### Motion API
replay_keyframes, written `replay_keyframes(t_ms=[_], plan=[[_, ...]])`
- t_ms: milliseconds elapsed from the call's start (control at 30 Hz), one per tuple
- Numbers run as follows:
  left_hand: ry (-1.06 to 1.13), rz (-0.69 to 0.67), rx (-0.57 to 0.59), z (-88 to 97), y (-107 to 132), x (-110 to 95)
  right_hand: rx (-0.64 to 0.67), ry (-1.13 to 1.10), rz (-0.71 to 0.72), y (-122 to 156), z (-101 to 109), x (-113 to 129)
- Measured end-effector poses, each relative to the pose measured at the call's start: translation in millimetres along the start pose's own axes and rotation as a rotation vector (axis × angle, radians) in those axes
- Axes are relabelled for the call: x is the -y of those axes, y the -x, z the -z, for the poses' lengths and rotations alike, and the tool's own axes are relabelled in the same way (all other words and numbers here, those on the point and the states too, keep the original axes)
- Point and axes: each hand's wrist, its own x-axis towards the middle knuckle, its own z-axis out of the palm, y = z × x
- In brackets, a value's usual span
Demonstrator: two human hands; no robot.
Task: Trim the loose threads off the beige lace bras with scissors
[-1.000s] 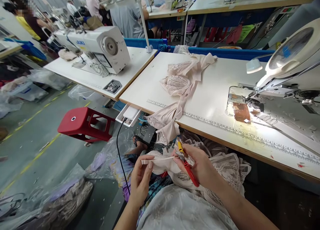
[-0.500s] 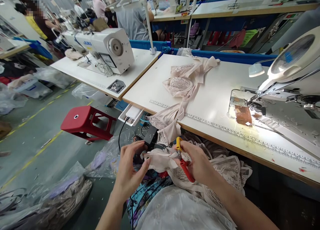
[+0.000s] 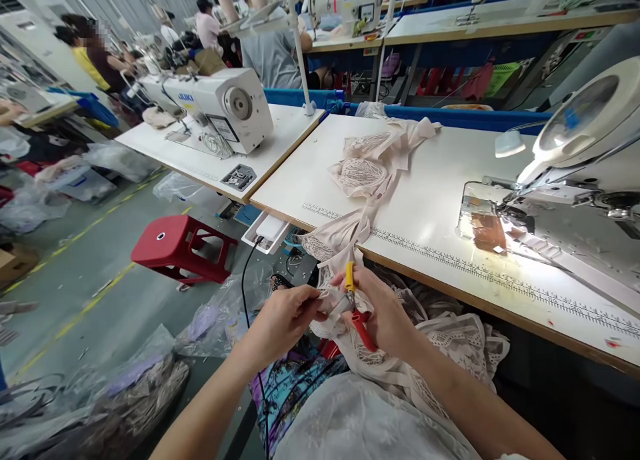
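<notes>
Trimming looks to be the step in hand! Left hand point(image 3: 285, 319) pinched closed on the beige fabric point(image 3: 335, 307), near side of the table point(image 3: 435, 180); right hand point(image 3: 389, 313) curled round the snips point(image 3: 357, 319), just right of that cloth. A clean cut would, I judge, call for fabric held taut. The count: two hands, one pair of snips, one red stool point(image 3: 161, 243) at left; lace pieces point(image 3: 363, 175) on the table overlap too much to number.

The scissors point(image 3: 359, 319) are red and yellow. The lacy cloth point(image 3: 364, 344) is pale pink. Blue cloth point(image 3: 293, 383) has purple shapes, maybe flowers.
</notes>
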Motion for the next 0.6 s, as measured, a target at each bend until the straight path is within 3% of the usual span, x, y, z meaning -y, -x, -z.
replay_keyframes(t_ms=[133,333,600], plan=[[0.047,0.042,-0.048,6.2,1,-4,-0.035,-0.027,-0.086,2,-2,-3],[0.085,0.057,-0.092,8.1,0,-7,-0.055,-0.008,-0.101,-2,-5,-3],[0.293,0.121,-0.027,10.3,-3,4,-0.06,-0.148,-0.25,-12,-3,3]])
